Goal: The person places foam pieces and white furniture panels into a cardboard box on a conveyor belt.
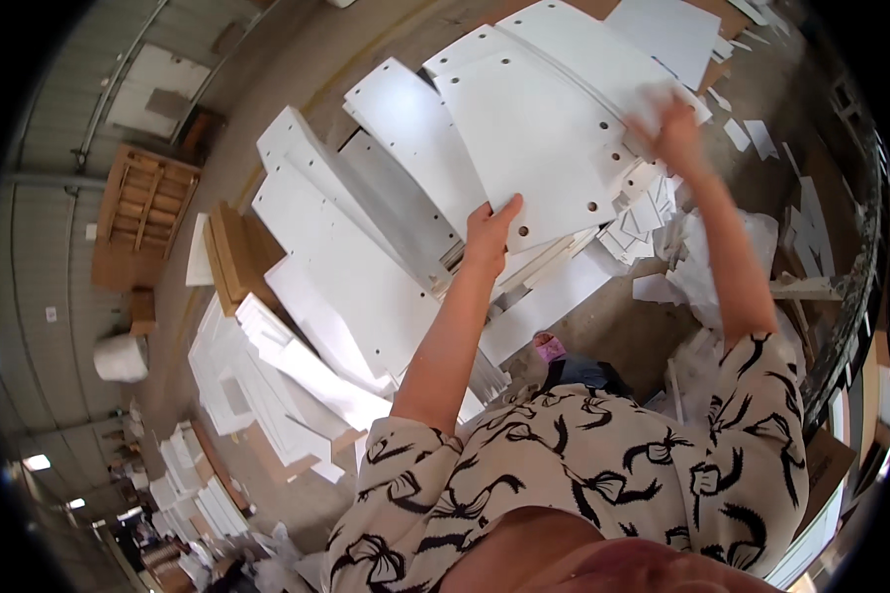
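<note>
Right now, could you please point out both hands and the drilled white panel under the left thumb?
Left hand [489, 237]: head view, near thumb base.
Right hand [675, 136]: head view, middle of hand.
Drilled white panel [536, 140]: head view, its flat middle.

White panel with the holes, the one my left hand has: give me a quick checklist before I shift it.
1. Left hand gripping the white panel: ok, thumb over its near edge.
2. Right hand gripping something: cannot tell, it is blurred.
3. Panel's holes uncovered near the left thumb: ok, one shows beside it.
4. Panel's near right side free of scraps: not ok, white pieces are heaped there.
5. Panel's underside undamaged: cannot tell, hidden.
</note>
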Action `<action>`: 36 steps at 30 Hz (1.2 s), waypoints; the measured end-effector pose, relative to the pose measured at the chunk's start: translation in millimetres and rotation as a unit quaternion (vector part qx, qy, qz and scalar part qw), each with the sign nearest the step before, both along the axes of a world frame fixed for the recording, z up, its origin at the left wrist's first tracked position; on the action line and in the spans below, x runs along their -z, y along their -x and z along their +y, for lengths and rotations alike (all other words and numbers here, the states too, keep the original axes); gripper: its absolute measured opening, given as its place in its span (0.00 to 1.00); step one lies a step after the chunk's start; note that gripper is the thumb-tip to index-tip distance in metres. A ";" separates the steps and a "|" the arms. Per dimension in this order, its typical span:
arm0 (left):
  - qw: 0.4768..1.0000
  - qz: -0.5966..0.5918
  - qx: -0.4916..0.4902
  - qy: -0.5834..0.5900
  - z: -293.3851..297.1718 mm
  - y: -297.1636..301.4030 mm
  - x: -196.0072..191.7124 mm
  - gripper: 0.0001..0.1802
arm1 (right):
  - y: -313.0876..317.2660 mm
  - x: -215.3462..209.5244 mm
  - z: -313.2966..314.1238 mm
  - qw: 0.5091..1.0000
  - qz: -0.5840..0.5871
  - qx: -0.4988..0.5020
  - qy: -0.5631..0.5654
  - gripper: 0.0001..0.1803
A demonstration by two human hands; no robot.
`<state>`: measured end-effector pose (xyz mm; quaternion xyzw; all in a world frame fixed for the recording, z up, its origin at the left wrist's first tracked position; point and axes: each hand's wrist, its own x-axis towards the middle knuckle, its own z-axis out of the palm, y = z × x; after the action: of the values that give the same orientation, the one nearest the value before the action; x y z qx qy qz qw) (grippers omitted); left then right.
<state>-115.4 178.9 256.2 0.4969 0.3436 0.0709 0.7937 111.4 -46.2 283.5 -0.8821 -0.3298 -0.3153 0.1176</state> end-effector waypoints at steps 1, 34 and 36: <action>0.999 -0.024 0.028 -0.005 1.3 5.5 0.7 0.23 | -31.5 -1.4 -16.4 0.988 -0.066 0.129 0.053 0.33; 0.962 0.056 -0.163 -0.211 85.8 259.7 -31.5 0.34 | 278.3 48.7 162.0 0.492 0.782 -0.265 -0.275 0.18; 0.948 0.059 -0.247 -0.190 93.1 277.1 -13.7 0.33 | 286.5 64.0 208.4 0.347 0.871 -0.183 -0.294 0.21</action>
<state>-392.4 271.9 269.9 0.5414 0.4817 0.2996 0.6205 -175.1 162.2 219.5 -0.4863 -0.0808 0.5837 0.6452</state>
